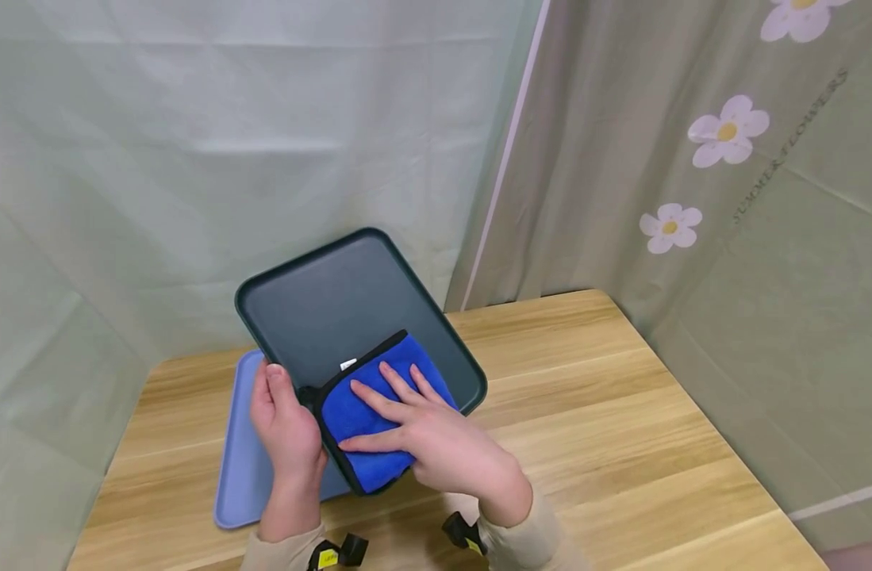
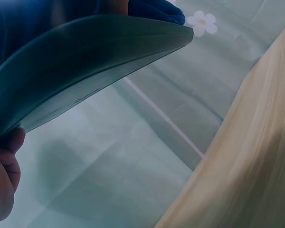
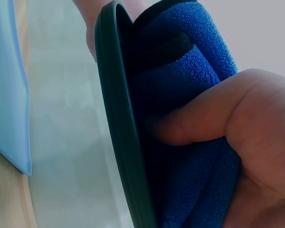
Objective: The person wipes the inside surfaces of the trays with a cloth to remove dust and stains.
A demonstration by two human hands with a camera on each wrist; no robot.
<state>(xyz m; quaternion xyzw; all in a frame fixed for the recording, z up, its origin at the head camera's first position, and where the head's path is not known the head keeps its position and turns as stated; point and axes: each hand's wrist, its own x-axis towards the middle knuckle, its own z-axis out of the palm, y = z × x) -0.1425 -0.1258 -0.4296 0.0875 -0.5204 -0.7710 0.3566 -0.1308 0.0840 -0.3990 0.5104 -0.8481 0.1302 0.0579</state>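
A dark green rectangular tray [image 1: 336,293] is held up at a tilt over the table. My left hand [image 1: 287,420] grips its left edge, thumb on the rim; in the left wrist view, curled fingers [image 2: 7,166] show under the tray's edge. A folded blue cloth [image 1: 367,412] with black edging and a small white tag lies against the tray's lower part. My right hand [image 1: 436,444] presses on the cloth with its fingers spread and straight. In the right wrist view, the thumb [image 3: 194,118] lies on the cloth's folded layers beside the tray rim.
A light blue tray [image 1: 243,468] lies on the wooden table [image 1: 621,444], partly under the dark tray. Pale curtains [image 1: 193,159] hang behind the table, with a flowered one [image 1: 585,159] at the right. Each wrist wears a small black camera.
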